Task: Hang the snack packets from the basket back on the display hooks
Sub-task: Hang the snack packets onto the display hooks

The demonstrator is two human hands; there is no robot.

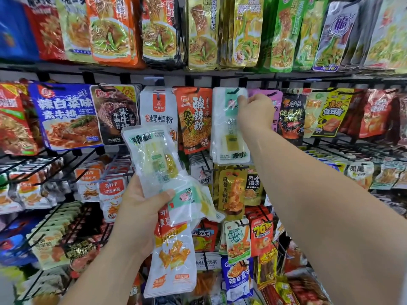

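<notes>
My left hand [141,208] grips a fan of several snack packets: pale white-and-green ones [154,155] pointing up and orange-and-white ones [174,260] hanging below my palm. My right hand [256,111] is raised to the middle row and pinches the top of a matching white-and-green packet [230,137]. That packet hangs on a black display hook [233,91], in front of others of its kind. The basket is not in view.
Rows of hanging snack packets fill the wire rack on all sides. An orange noodle packet [193,119] hangs just left of the white one, a purple packet [276,100] behind my right hand. Bare black hook prongs [330,148] jut out at right.
</notes>
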